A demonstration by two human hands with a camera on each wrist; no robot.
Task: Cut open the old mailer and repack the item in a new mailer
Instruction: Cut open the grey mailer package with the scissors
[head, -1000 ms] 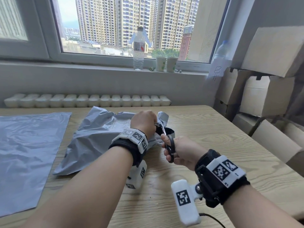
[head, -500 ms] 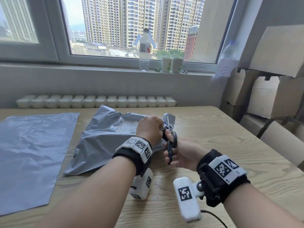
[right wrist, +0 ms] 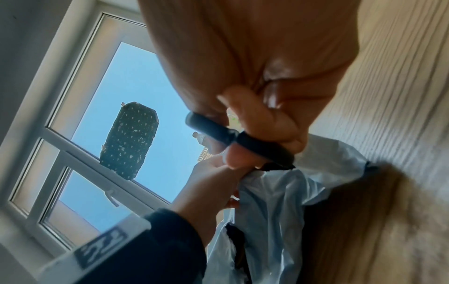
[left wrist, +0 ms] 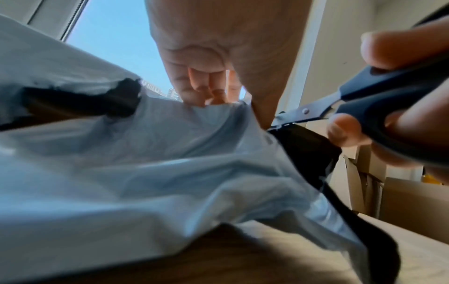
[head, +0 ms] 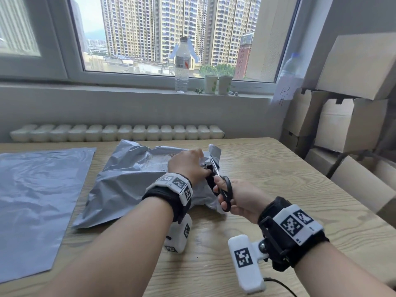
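Note:
The old grey mailer (head: 128, 181) lies crumpled mid-table, its right end lifted. My left hand (head: 188, 163) grips that end, fingers curled into the plastic (left wrist: 206, 92). My right hand (head: 237, 198) holds black-handled scissors (head: 225, 189) with fingers through the loops; the blades (head: 214, 166) point away from me into the mailer's right edge. In the left wrist view the scissors (left wrist: 364, 100) bite at the edge, where a black inner lining (left wrist: 306, 149) shows. The right wrist view shows the scissor handle (right wrist: 233, 138) and mailer (right wrist: 279, 211). A flat new grey mailer (head: 34, 202) lies at the left.
The wooden table (head: 278, 172) runs to a wall below a window sill holding a water bottle (head: 182, 65) and two paper cups (head: 217, 84). Stacked cardboard boxes (head: 351, 116) stand right of the table. White trays (head: 115, 132) line the table's far edge.
The scissors have moved forward along the mailer's right edge, farther from me. My left hand has shifted forward with them, still gripping the plastic.

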